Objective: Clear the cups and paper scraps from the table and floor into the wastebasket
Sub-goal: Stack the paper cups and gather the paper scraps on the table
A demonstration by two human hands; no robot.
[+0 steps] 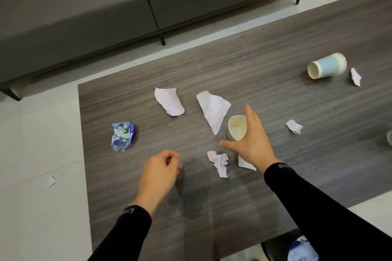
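Note:
An upright paper cup [236, 127] stands mid-table. My right hand [251, 140] is spread around its right and near side, fingers apart, thumb at its base; I cannot tell if it touches. My left hand [159, 172] hovers over the near table with fingers curled and nothing visible in it. A second cup [327, 65] with a blue band lies on its side far right. White paper scraps [169, 100] [213, 109] [220, 162] [293, 126] [356, 76] are scattered on the table. A crushed blue-and-white cup [122, 135] lies at the left.
The dark wood table [275, 38] fills the middle. A grey sofa [84, 17] stands behind it. One small scrap [51, 181] lies on the white floor at the left. A dark wastebasket [275, 248] with blue-white trash sits below the table's near edge.

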